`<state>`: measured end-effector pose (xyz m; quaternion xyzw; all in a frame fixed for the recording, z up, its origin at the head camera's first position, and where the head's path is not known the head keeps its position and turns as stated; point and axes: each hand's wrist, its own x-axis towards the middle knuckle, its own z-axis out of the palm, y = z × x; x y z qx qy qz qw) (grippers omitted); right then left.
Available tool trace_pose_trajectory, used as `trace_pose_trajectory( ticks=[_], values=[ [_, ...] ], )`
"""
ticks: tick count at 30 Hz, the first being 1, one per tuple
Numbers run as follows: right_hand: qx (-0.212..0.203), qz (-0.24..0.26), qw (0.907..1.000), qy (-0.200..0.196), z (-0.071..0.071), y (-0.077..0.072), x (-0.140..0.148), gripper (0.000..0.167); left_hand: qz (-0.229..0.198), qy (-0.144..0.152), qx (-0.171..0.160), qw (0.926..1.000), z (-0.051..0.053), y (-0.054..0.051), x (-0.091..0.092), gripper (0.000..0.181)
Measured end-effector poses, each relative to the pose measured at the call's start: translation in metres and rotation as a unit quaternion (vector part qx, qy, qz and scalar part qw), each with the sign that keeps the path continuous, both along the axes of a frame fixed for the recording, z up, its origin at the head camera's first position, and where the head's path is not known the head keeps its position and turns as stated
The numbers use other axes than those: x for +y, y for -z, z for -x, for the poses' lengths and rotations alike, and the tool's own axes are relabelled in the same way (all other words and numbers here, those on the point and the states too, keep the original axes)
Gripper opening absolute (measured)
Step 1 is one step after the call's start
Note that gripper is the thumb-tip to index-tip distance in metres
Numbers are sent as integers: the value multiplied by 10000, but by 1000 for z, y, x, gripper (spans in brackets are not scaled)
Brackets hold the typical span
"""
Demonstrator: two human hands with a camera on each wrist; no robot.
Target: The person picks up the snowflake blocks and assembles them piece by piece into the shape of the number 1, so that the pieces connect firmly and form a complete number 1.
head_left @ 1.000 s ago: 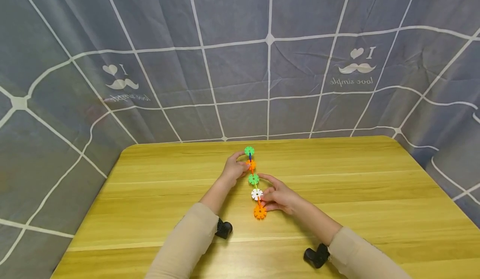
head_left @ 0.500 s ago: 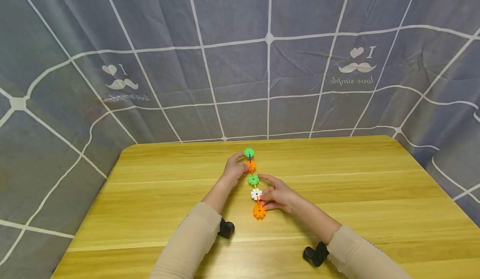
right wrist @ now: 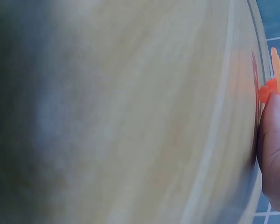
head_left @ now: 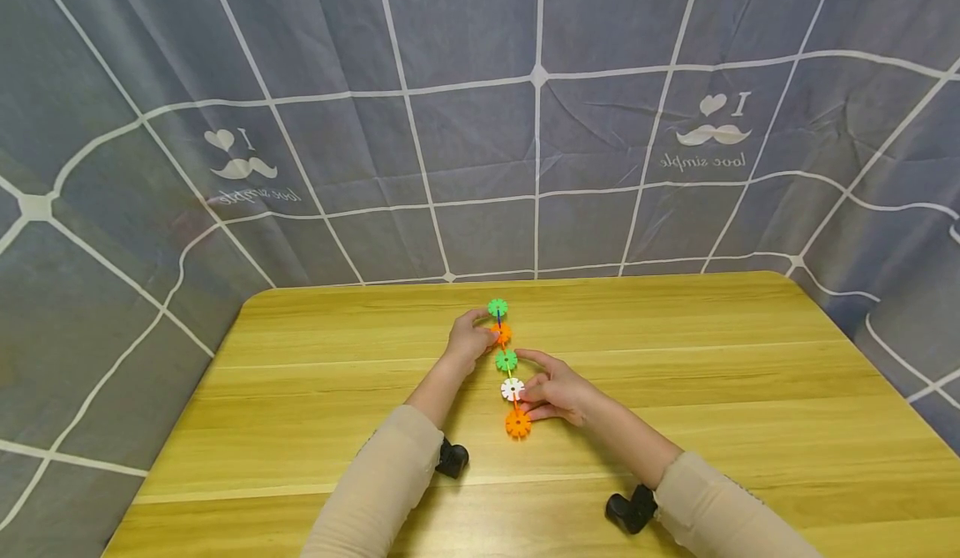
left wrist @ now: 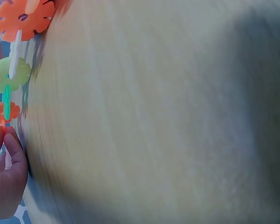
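A chain of interlocking notched plastic discs lies across the middle of the table in the head view. From the far end, its flat-facing discs are a green disc (head_left: pixel 497 308), an orange disc (head_left: pixel 501 334), another green disc (head_left: pixel 506 360), a white disc (head_left: pixel 512 389) and a near orange disc (head_left: pixel 517 423). Edge-on discs link them. My left hand (head_left: pixel 468 339) pinches the chain by the far orange disc; in the left wrist view, thumb and finger meet on an orange piece (left wrist: pixel 3 125). My right hand (head_left: pixel 558 393) pinches the chain between the white and near orange discs, index finger extended beside the middle green disc.
The wooden table (head_left: pixel 712 358) extends to both sides. A grey curtain with white lines (head_left: pixel 480 149) hangs behind it and along the sides. Black wrist-worn devices (head_left: pixel 452 459) show below both forearms.
The far end of the chain has come slightly toward me, with the far green disc a little lower in view. Both hands keep their hold and barely move.
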<state>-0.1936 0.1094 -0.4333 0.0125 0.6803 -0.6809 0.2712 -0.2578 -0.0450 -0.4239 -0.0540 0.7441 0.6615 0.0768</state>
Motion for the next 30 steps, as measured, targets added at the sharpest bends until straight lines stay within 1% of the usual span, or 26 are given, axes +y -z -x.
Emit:
trace_pose_trajectory(
  ticks=[6,11,14,18,22,26,30],
  values=[
    [-7,-57,10000,6,1,0,0,69,97,-41,-8,9999,0,1,0,45],
    [13,-72,10000,64,2,0,-2,68,163,-62,66,9998,1,3,-2,44],
    [-34,-39,10000,61,0,1,-3,68,202,-36,103,9997,0,4,-4,43],
    [-91,51,9999,-31,-1,2,-4,68,381,-52,182,9991,-2,7,-6,40],
    [-50,143,9999,28,0,1,-4,68,679,-4,455,9967,-1,7,-7,35],
    [-96,197,9998,17,1,0,-2,68,981,7,648,9931,-1,5,-6,31],
    [-97,211,9997,-30,1,-1,2,66,951,21,701,9930,-2,4,-9,31]
  ],
)
